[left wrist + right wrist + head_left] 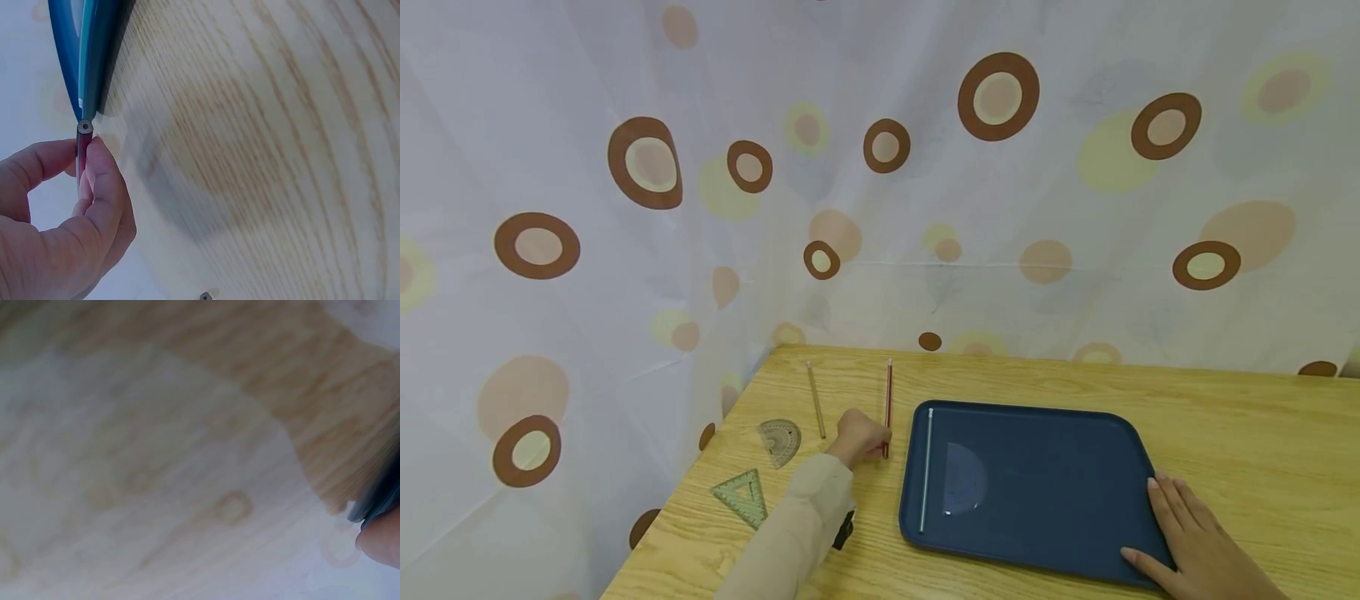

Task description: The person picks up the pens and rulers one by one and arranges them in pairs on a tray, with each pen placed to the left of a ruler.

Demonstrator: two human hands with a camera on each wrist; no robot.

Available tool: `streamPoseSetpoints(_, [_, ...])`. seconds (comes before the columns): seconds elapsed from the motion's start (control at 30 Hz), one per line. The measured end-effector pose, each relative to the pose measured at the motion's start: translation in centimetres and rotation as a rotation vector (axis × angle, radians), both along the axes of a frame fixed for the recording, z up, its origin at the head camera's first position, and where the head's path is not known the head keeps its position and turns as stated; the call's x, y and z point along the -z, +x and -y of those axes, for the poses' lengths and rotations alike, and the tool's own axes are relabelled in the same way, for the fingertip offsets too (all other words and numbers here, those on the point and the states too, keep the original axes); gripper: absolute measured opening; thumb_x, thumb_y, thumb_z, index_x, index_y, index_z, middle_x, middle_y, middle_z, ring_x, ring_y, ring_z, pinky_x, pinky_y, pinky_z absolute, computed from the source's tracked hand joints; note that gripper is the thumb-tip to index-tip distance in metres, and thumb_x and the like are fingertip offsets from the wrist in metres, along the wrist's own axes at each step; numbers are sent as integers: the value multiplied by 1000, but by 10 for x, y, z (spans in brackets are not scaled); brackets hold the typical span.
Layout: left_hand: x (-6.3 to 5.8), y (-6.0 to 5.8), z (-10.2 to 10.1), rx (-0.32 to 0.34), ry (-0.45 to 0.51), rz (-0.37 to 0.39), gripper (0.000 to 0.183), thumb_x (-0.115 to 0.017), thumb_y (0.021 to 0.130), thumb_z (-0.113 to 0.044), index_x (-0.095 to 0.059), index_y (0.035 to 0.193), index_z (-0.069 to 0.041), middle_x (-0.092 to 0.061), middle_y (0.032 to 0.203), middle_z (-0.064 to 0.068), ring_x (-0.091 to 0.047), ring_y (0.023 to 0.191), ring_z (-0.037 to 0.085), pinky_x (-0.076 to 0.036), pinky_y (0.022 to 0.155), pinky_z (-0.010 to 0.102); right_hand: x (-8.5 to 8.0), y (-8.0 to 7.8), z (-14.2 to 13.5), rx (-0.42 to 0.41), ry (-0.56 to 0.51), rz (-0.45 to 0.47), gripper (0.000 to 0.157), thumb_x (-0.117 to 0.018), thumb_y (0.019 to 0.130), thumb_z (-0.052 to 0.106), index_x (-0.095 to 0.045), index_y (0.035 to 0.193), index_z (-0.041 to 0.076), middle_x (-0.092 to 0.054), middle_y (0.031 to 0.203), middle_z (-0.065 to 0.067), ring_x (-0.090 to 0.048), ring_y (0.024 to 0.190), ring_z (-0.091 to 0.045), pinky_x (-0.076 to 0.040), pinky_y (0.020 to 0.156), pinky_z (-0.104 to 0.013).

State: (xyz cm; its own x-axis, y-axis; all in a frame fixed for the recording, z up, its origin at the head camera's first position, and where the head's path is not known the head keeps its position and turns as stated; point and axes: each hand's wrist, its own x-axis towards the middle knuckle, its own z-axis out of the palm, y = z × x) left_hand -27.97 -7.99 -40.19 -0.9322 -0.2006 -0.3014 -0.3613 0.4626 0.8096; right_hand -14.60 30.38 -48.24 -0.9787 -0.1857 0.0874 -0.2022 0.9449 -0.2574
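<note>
My left hand (861,436) pinches a red pencil (889,392) near its front end, just left of the blue tray (1037,560). In the left wrist view, thumb and fingers close on the red pencil (84,150), whose flat end faces the camera. My right hand (1195,533) rests with spread fingers on the tray's right rim; only a fingertip (381,540) shows in the right wrist view. Inside the tray, a pale green pencil (927,471) lies along the left side, beside a clear protractor (964,479).
Left of the left hand lie a tan pencil (816,400), a smoky protractor (781,442) and a green set square (743,497), partly behind the forearm. The wooden table (1262,425) meets a spotted curtain (925,208) at its back and left edges.
</note>
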Motion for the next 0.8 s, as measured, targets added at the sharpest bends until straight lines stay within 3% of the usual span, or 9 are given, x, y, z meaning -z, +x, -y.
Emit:
streamPoseSetpoints(0.53, [-5,6,-3,60,27,-17,21,-64,79,1,-63,98,10,-65,99,22,-65,63,17,-57,63,28,-5,-1,2,6,-16,2,97,-55,87,50,-9,140,-17,-14,143,-43,17,136,-48,37,94,-31])
streamPoseSetpoints(0.8, [-9,14,-5,98,56,-36,22,-62,80,1,-64,99,10,-65,101,22,-68,74,22,-57,65,28,-1,0,0,-1,12,-9,98,-54,87,51,-9,141,-17,-16,142,-42,23,136,-42,38,91,-22])
